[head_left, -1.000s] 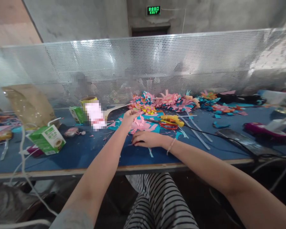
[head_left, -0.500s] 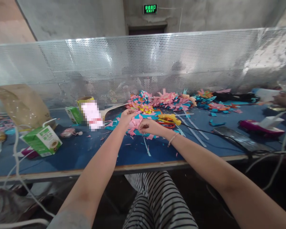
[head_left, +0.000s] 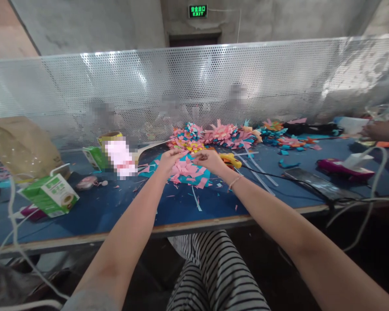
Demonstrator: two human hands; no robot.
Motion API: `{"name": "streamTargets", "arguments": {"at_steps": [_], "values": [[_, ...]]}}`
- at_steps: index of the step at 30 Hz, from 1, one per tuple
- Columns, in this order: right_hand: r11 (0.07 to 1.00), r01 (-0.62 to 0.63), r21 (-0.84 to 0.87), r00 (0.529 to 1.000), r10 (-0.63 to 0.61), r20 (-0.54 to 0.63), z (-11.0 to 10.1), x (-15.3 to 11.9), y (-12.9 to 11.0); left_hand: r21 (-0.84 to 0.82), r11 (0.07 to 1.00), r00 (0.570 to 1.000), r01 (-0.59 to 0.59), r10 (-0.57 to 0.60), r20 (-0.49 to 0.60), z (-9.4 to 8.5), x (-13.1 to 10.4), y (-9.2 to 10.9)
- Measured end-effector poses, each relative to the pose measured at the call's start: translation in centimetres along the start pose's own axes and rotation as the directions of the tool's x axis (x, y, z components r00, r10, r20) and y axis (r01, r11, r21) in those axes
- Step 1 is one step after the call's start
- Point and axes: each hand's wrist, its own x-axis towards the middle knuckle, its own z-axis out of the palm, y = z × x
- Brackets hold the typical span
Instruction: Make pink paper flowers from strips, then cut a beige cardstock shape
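Both hands meet over a pile of pink cut strips [head_left: 184,170] lying on blue sheet material [head_left: 202,177]. My left hand [head_left: 169,163] is closed in a pinch, with a small pink strip at its fingertips. Just to the right, my right hand [head_left: 210,160] has its thumb and fingers pinched together close to the left fingertips; whatever they hold is too small to make out. A yellow glue gun [head_left: 231,161] with a black cord lies beside my right wrist, partly covered by it. Behind the hands sit fluffy pink, blue and yellow strip flowers [head_left: 189,136].
A green-and-white drink carton [head_left: 58,194], a brown bag [head_left: 26,147] and a propped lit phone [head_left: 120,157] stand left. A dark phone [head_left: 314,183], a magenta tissue pack [head_left: 345,168] and cables lie right. Another person's hand [head_left: 379,130] is at far right. A perforated metal screen [head_left: 197,86] backs the table.
My right hand has risen from the pink pile and moved up near my left fingertips, uncovering more pink strips and blue sheet. The view has shifted slightly to the right.
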Motion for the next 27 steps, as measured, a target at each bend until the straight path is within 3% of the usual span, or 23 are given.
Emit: {"name": "streamTargets", "arguments": {"at_steps": [9, 17, 20, 27], "values": [[0.995, -0.065, 0.075, 0.976, 0.079, -0.201, -0.7, 0.2, -0.4, -0.003, 1.000, 0.997, 0.027, -0.027, 0.067, 0.5, -0.5, 0.1], [0.995, 0.058, 0.087, 0.991, -0.047, -0.126, -0.6, 0.5, 0.4, 0.029, 1.000, 0.998, 0.009, -0.011, 0.057, 0.6, -0.4, -0.3], [0.994, 0.073, 0.081, 0.986, -0.060, -0.153, -0.4, 0.5, 0.7, 0.062, 0.997, 0.997, 0.044, -0.048, 0.061, 0.6, -0.5, -0.2], [0.954, -0.011, 0.301, 0.965, 0.089, -0.247, -0.3, 0.7, 1.2, 0.089, 0.996, 0.994, 0.028, -0.038, 0.107, 0.6, -0.6, -0.3]]}}
